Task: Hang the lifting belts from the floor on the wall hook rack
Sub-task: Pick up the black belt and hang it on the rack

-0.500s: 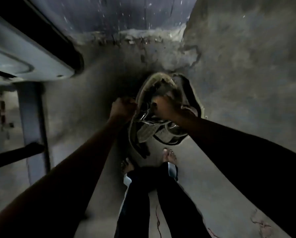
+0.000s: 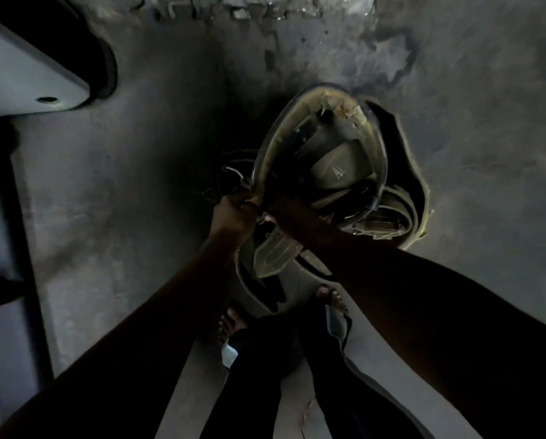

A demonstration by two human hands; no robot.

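A bundle of worn, curled lifting belts hangs in front of the grey wall, with frayed yellowish edges and a tapered strap end dangling below. My left hand is closed on the left rim of the outer belt loop. My right hand grips the bundle from the right, just beside the left hand. A thin metal hook or wire shows just above my left hand. The scene is dark and the buckles are hard to make out.
A grey bench pad or machine part juts out at the upper left, with a dark frame post below it. My bare feet stand on the concrete floor close to the cracked wall.
The belt bundle has come up higher and looms larger in view. Both hands have moved closer together on it, and the view has tilted down toward the wall.
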